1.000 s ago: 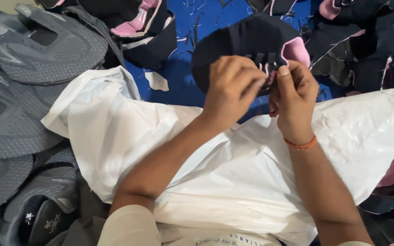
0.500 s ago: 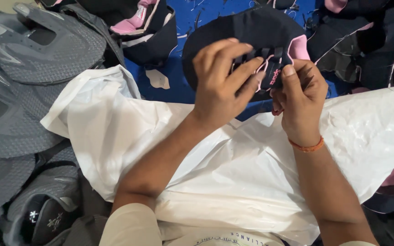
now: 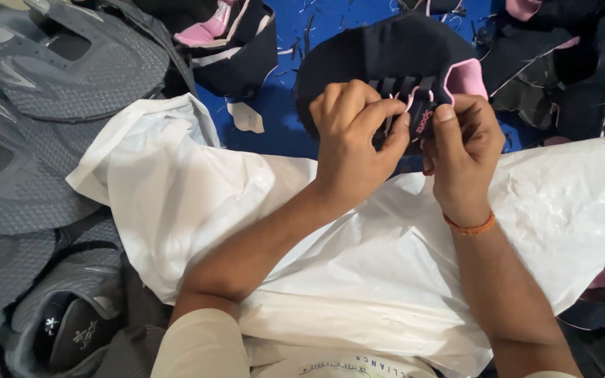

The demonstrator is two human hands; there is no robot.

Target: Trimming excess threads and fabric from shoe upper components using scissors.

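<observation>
A black shoe upper (image 3: 376, 59) with a pink tongue and pink lace strips is held up above my lap in the head view. My left hand (image 3: 355, 126) grips its laced front from the left, thumb and fingers pinched at the laces. On the tongue side, my right hand (image 3: 460, 140) pinches the upper, an orange thread band on its wrist. Both hands touch each other at the laces. A white plastic sheet (image 3: 358, 259) covers my lap under both forearms.
Grey shoe uppers (image 3: 50, 77) are stacked at the left, with another grey one (image 3: 64, 322) at the lower left. More black and pink uppers (image 3: 225, 38) lie at the top and right (image 3: 568, 63) on a blue surface (image 3: 278, 115) littered with scraps.
The black upper has stayed between my hands. My left hand's fingers have closed in from a spread grip to a pinch at the laces. The right hand barely moved.
</observation>
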